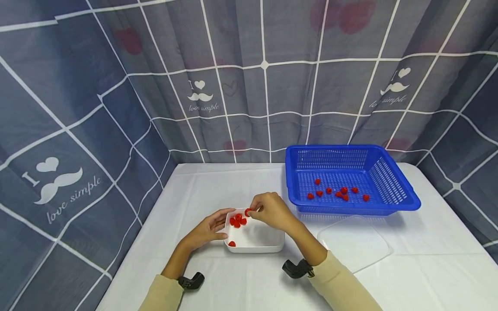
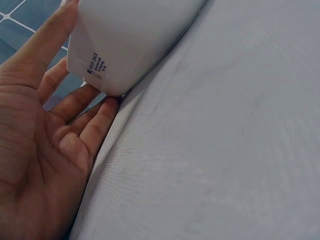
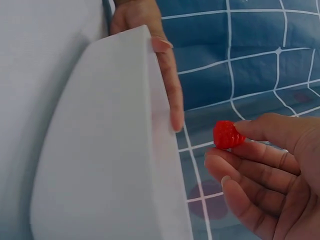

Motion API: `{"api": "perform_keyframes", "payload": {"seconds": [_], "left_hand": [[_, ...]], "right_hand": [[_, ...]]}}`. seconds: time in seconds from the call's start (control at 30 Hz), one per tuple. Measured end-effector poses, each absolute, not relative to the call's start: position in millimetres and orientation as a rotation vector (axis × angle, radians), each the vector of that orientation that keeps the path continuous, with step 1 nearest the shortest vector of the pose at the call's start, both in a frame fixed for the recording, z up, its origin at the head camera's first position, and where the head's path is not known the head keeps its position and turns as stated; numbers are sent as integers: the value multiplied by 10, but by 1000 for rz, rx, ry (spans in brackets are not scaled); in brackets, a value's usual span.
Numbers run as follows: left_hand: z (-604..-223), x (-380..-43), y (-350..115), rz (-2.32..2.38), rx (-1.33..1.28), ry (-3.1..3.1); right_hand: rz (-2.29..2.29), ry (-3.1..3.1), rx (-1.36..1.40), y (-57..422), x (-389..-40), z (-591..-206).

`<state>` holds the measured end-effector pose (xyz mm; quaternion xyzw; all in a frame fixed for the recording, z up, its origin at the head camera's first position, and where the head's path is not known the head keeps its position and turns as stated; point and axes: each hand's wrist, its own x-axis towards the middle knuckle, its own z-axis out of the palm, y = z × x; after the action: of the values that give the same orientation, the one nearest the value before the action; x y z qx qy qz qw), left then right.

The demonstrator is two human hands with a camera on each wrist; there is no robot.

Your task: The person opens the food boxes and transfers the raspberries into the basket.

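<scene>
In the head view, a white plastic box (image 1: 254,249) stands on the table with several red raspberries (image 1: 237,219) grouped in its far left part. Another raspberry (image 1: 231,244) lies in its near left corner. My left hand (image 1: 206,229) holds the box's left end, thumb near the front corner and fingers along the side. Over the far rim, my right hand (image 1: 272,211) pinches one raspberry (image 3: 227,135) between thumb and fingertips. The right wrist view shows that raspberry above rim level, apart from the box wall. Printed lettering marks the box (image 2: 95,65) in the left wrist view.
A blue plastic basket (image 1: 404,203) with several raspberries (image 1: 344,190) stands at the back right. A clear, flat lid (image 1: 355,242) lies in front of it. Grey-blue checked curtains (image 1: 241,95) hang behind and beside the white-covered table (image 1: 233,280).
</scene>
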<state>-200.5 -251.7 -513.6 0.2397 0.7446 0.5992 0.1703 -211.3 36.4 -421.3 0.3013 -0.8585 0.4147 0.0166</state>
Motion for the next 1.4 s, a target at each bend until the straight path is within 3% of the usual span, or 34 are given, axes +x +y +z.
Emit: {"api": "perform_keyframes", "payload": {"seconds": [1.4], "left_hand": [[-5099,-2001,-2490,1725,702,2080]], "right_hand": [[1512,-2469,506,1206,-2289,-3783]]}}
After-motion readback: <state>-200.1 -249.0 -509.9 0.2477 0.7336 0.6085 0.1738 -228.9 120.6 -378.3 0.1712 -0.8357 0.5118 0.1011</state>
